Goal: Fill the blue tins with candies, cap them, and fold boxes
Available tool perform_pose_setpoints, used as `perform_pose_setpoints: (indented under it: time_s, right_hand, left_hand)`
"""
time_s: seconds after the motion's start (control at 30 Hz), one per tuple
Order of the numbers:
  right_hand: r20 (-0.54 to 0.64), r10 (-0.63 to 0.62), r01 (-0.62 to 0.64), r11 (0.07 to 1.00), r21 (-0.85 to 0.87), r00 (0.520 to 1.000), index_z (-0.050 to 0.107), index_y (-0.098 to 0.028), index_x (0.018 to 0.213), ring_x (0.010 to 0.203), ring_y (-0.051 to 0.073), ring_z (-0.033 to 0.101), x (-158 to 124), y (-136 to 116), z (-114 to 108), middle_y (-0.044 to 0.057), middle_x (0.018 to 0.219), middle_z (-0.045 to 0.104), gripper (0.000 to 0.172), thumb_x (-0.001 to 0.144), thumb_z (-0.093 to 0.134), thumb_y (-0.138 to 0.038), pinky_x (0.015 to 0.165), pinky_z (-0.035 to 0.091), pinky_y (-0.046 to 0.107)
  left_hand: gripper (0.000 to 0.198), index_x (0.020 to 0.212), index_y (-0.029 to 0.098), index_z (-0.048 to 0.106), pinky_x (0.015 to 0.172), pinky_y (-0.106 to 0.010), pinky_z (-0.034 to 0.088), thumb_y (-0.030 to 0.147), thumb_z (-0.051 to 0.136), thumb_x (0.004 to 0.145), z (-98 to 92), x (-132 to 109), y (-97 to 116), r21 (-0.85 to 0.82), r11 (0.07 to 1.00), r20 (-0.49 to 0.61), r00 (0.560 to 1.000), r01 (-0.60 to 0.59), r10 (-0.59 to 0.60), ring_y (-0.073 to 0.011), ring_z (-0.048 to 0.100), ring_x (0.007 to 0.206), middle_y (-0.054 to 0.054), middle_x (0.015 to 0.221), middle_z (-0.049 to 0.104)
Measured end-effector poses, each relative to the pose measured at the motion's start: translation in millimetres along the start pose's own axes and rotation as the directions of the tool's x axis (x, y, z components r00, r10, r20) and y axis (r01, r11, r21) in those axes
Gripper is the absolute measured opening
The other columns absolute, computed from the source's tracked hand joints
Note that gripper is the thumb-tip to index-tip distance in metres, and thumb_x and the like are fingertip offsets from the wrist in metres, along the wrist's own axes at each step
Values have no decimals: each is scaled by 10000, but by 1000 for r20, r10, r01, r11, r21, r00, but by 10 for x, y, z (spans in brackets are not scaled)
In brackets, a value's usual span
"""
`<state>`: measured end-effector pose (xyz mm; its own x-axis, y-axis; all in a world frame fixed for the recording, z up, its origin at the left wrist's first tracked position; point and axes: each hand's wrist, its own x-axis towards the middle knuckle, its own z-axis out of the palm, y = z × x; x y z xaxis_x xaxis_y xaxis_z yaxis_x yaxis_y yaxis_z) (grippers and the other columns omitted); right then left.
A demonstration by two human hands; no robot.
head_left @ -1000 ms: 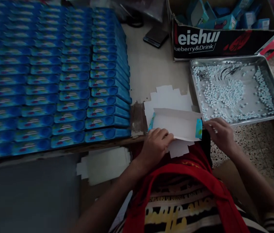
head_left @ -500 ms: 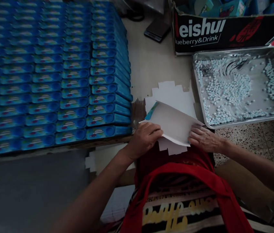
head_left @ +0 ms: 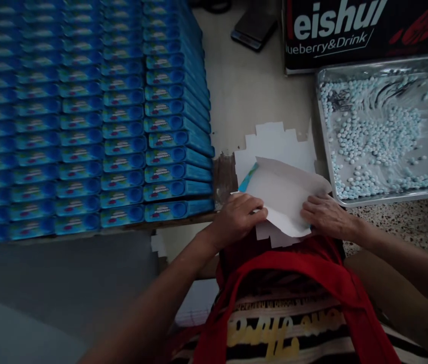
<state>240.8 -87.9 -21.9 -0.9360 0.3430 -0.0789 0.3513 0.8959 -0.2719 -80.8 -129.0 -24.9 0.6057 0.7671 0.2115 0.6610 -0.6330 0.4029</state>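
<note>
A thin cardboard blank (head_left: 287, 189), white on this side with a strip of blue print at its upper left, is bent between my two hands. My left hand (head_left: 242, 215) has its fingers closed on the left edge. My right hand (head_left: 325, 215) presses curled fingers onto the right edge, thumb hidden. Beneath and behind it lie more white die-cut blanks (head_left: 274, 136), with notched flaps showing at the table edge. The blank's far right corner comes close to a metal tray (head_left: 329, 172) of small white and pale blue candies (head_left: 380, 134).
Rows of blue printed boxes (head_left: 168, 174) stand packed across the left of the table (head_left: 232, 81). A small dark scale-like device (head_left: 255, 28) lies at the back. Behind the tray is a black carton (head_left: 335, 35). A red apron (head_left: 293, 260) covers my lap.
The blank is more curved now, its right side curling upward. Both hands keep their grip. The view has shifted, so the tray and carton sit farther right and the carton's contents are out of sight.
</note>
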Motion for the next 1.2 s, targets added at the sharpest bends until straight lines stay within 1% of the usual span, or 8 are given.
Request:
perform_pose_setpoints:
  time_s: [0.17, 0.27, 0.4, 0.6, 0.7, 0.8, 0.97, 1.2]
  right_hand:
    - [-74, -35, 40, 997, 65, 997, 647, -170, 1221, 1097, 311, 583, 32, 52, -246, 152, 1171, 694, 572, 962, 681, -678, 945, 451, 461]
    - [-279, 94, -94, 995, 13, 956, 608, -193, 1410, 1375, 373, 507, -70, -12, -432, 190, 1433, 616, 563, 1000, 679, -572, 1091, 462, 544]
    - [-479, 224, -287, 956, -61, 849, 667, -285, 1399, 1336, 338, 570, -186, -199, -314, 123, 1373, 665, 358, 1044, 629, -276, 1116, 497, 536]
    - [-432, 228, -314, 939, -141, 873, 682, -191, 1398, 1283, 305, 562, 136, -230, 210, 152, 1303, 692, 354, 1081, 524, -207, 1096, 505, 465]
    - [-377, 277, -345, 930, -125, 884, 679, -206, 1362, 1212, 295, 556, 281, -154, 234, 141, 1272, 693, 320, 1098, 501, -243, 1029, 487, 442]
    - [-294, 281, -337, 928, -161, 914, 678, -233, 1279, 1088, 276, 541, 342, -122, 150, 109, 1173, 704, 259, 1104, 487, -240, 928, 437, 413]
    - [-269, 329, -390, 894, -221, 905, 656, -201, 1083, 963, 279, 491, 467, -146, 72, 107, 1024, 670, 264, 1117, 505, -414, 828, 359, 409]
    - [-243, 362, -415, 883, -221, 900, 640, -197, 996, 922, 269, 496, 562, -128, 56, 101, 955, 661, 295, 1114, 530, -444, 772, 330, 397]
  left_hand:
    - [266, 979, 261, 738, 807, -393, 436, 128, 510, 1011, -29, -117, 67, 51, 998, -124, 992, 34, -27, -224, 625, 892, -61, 961, 742]
    - [263, 968, 244, 719, 774, -401, 402, 126, 490, 1023, 30, -58, 210, 155, 978, -168, 979, 138, -112, -255, 608, 898, -82, 940, 723]
    - [288, 901, 220, 675, 771, -409, 385, 265, 463, 1090, 127, 305, 414, 181, 933, -130, 948, 311, -290, -282, 590, 876, -102, 887, 688]
    - [334, 909, 224, 640, 785, -372, 432, 406, 452, 1116, 149, 674, 228, -32, 865, 153, 858, 501, -491, -266, 638, 843, -66, 853, 686]
    - [244, 1037, 203, 647, 889, -392, 472, 435, 578, 1067, 182, 506, 139, -31, 879, -71, 876, 475, -476, -280, 644, 994, -106, 1048, 703]
    - [281, 1130, 179, 660, 986, -439, 469, 442, 596, 1056, 259, 221, 172, 138, 923, -268, 911, 358, -313, -314, 598, 1115, -161, 1195, 671]
    - [200, 1034, 186, 684, 949, -441, 455, 279, 516, 1089, 377, 50, 361, 437, 863, -192, 964, 254, -186, -280, 574, 949, -111, 1013, 680]
    - [237, 951, 192, 661, 775, -422, 411, 152, 460, 1070, 395, 273, 659, 480, 742, -150, 876, 469, -458, -301, 552, 879, -107, 908, 642]
